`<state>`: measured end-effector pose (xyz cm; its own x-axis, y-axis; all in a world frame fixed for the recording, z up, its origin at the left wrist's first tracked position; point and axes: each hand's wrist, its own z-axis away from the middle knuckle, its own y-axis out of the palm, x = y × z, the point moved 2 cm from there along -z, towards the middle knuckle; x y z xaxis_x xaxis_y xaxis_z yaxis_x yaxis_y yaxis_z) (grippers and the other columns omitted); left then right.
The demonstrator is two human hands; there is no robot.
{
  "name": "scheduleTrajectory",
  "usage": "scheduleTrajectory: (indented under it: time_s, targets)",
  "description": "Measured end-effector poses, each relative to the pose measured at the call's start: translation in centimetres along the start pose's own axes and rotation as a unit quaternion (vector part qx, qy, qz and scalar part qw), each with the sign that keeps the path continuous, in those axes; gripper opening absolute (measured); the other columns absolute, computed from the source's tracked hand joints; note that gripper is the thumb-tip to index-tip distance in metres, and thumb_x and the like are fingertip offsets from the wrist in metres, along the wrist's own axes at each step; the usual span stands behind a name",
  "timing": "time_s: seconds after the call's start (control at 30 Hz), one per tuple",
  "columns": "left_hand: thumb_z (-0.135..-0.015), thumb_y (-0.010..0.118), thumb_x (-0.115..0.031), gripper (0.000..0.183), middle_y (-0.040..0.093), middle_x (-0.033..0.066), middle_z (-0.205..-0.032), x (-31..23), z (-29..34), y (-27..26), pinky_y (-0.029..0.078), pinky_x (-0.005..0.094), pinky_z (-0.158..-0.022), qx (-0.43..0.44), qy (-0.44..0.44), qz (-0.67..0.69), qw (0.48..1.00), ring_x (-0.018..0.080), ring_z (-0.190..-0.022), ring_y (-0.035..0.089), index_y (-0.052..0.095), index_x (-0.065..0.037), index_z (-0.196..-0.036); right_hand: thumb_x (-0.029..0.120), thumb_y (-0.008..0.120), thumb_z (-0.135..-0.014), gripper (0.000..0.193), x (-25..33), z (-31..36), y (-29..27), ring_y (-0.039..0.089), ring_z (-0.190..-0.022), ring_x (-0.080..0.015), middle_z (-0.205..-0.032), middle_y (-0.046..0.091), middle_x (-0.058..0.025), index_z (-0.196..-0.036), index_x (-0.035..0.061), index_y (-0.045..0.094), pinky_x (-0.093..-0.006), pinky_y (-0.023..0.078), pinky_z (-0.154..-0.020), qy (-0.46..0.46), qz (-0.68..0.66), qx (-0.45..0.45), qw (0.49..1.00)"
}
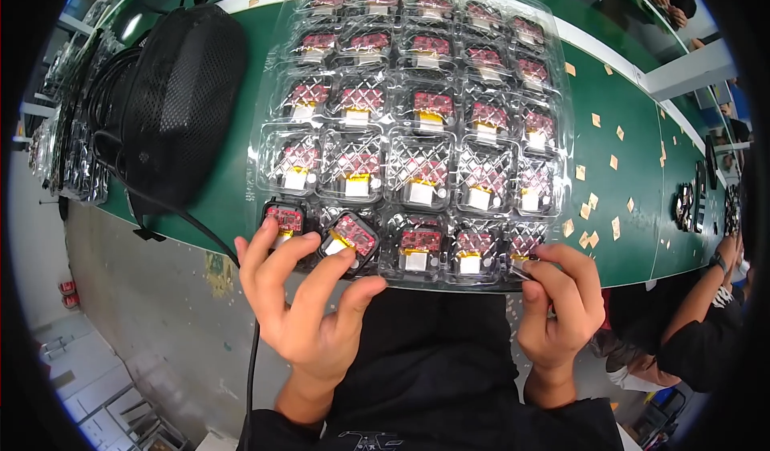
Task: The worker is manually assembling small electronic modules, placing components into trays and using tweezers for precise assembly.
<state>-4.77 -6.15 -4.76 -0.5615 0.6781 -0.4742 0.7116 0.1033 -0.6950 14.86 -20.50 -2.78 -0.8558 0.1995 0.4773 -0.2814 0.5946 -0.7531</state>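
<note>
A clear plastic blister tray (265, 142) holds rows of small black square cases with red circuit boards, yellow tape and silver battery packs. My left hand (309, 314) is open over the front left corner, its fingers spread. One fingertip touches a tilted black case with a red board (357, 234), which sits askew in its pocket. Another fingertip rests at the neighbouring corner case (286, 217). At the front right corner, my right hand (561, 302) pinches a thin, silvery pointed tool (520, 271) beside the corner case (525, 246). My fingers partly cover both the tool and that case.
A black mesh bag (188, 90) with cables stands left of the tray on the green table (605, 242). Small tan paper pieces (613, 162) are scattered to the right. Another person's arm (698, 290) is at the far right. A black cable (253, 371) hangs past the table's edge.
</note>
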Motion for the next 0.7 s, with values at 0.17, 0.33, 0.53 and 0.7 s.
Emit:
scheduleTrajectory:
  time_s: [0.17,0.33,0.53,0.7]
  targets:
    - [-0.087,0.077,-0.038,0.025,0.063,0.0053,-0.107,0.0,0.5,-0.3,0.033,0.0601,-0.111,0.013,0.001,-0.021,1.000,0.0382,-0.122,0.055,0.078,-0.014,-0.093,0.014,0.078,-0.081,0.016,-0.4,-0.2,-0.1,0.069,-0.073,-0.0253,-0.096,0.069,-0.0141,-0.091,0.0021,0.074,-0.0309,0.054,-0.059,-0.017,-0.015,0.004,1.000]
    - [-0.091,0.072,-0.024,0.019,0.062,0.0097,-0.105,-0.2,0.2,-0.3,0.033,0.0614,-0.111,0.007,0.016,-0.015,1.000,0.0410,-0.124,0.054,0.073,-0.005,-0.094,0.013,0.079,-0.079,0.016,-0.7,-0.3,-0.1,0.068,-0.072,-0.0244,-0.096,0.069,-0.0132,-0.091,0.0027,0.074,-0.0306,0.054,-0.058,-0.030,-0.031,0.006,0.999]
    - [-0.084,0.074,-0.021,0.014,0.063,0.0084,-0.116,-0.2,-0.5,-0.1,0.027,0.0628,-0.114,0.015,0.002,0.007,1.000,0.0427,-0.126,0.053,0.070,-0.011,-0.093,0.013,0.078,-0.080,0.016,-0.8,-0.3,0.0,0.068,-0.072,-0.0241,-0.096,0.068,-0.0127,-0.091,0.0030,0.074,-0.0306,0.054,-0.058,-0.031,-0.037,0.005,0.999]
    - [-0.082,0.072,-0.018,0.026,0.061,0.0097,-0.117,-0.7,-1.0,-0.3,0.024,0.0643,-0.114,0.051,-0.007,0.005,0.999,0.0401,-0.125,0.053,0.074,-0.012,-0.107,0.014,0.077,-0.081,0.015,-0.7,-0.3,0.0,0.068,-0.071,-0.0236,-0.096,0.068,-0.0134,-0.091,0.0026,0.073,-0.0300,0.053,-0.058,-0.033,-0.031,0.007,0.999]
